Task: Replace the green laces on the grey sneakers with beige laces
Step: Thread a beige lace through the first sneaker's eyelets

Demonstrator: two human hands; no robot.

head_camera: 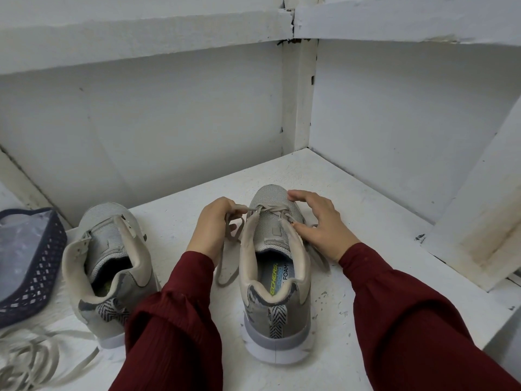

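One white worktop (352,221) carries everything. I log the left sneaker (110,266) beside the right sneaker (276,277), heels near. Navy basket (36,277) far left, with loose laces (33,359) nearer. Left grip (214,224) pinches the beige lace (272,212) at the right sneaker. Right grip (321,221) rests released on that sneaker's right side.

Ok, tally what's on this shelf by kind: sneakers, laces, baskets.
Grey sneakers: 2
Navy basket: 1
Beige lace threaded in one sneaker: 1
Loose lace pile: 1
Total: 5
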